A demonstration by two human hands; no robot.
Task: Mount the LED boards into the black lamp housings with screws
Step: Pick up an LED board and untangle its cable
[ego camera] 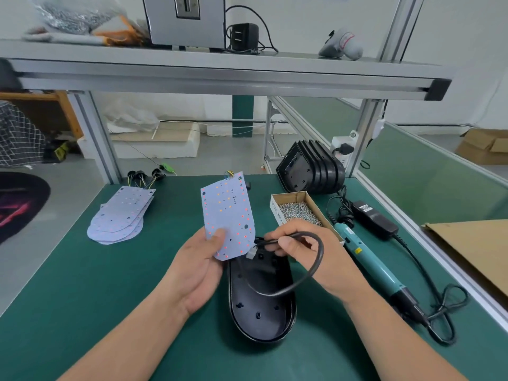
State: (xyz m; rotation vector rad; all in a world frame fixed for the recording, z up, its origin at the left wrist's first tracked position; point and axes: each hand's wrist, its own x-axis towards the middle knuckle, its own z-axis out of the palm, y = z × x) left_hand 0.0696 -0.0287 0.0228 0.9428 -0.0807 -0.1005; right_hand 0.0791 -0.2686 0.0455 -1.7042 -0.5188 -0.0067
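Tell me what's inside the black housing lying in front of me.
The black housing holds bare mounting posts and part of a black cable loop. Its far end is covered by the LED board, left hand and right hand.

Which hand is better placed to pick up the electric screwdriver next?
Right, once it drops the cable: the screwdriver lies beside the right hand; the left hand holds the LED board.
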